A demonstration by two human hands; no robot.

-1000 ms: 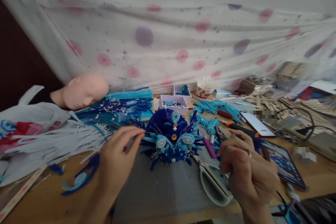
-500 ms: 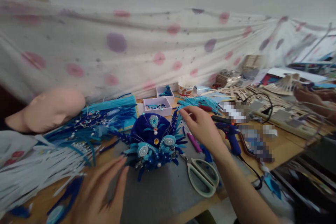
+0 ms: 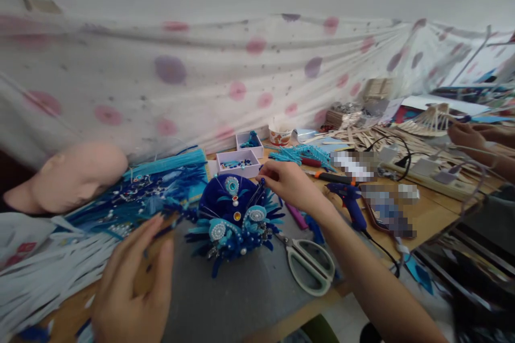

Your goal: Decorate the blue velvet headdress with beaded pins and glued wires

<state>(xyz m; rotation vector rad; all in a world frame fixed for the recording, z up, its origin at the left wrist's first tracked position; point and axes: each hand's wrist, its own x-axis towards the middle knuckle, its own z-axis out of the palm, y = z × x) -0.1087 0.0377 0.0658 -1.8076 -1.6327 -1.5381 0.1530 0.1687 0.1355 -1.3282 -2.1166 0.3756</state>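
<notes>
A dark blue velvet headpiece (image 3: 219, 198) stands on a grey mat (image 3: 201, 300), trimmed with light blue petals, pearls, rhinestones and a yellow gem. At its upper right edge, my right hand (image 3: 292, 185) pinches a dark blue beaded sprig (image 3: 260, 186); the fingertips partly cover it. To the left of the headpiece, my left hand (image 3: 132, 278) is held up with thumb and fingers apart, holding nothing. White-handled scissors (image 3: 309, 268) lie on the mat just right of the headpiece, near a purple stick-like piece (image 3: 296, 216).
A blue glue gun (image 3: 350, 201) with its cord, phones and a power strip (image 3: 438, 182) lie to the right. Bead boxes (image 3: 238, 163) sit behind. At left are a mannequin head (image 3: 76, 177) and white strips (image 3: 60, 278). Another person's hands (image 3: 478, 136) work at far right.
My left hand has drawn back leftward, away from the headpiece. My right hand has moved slightly left, its fingers closing on the beaded sprig. The view has shifted a little.
</notes>
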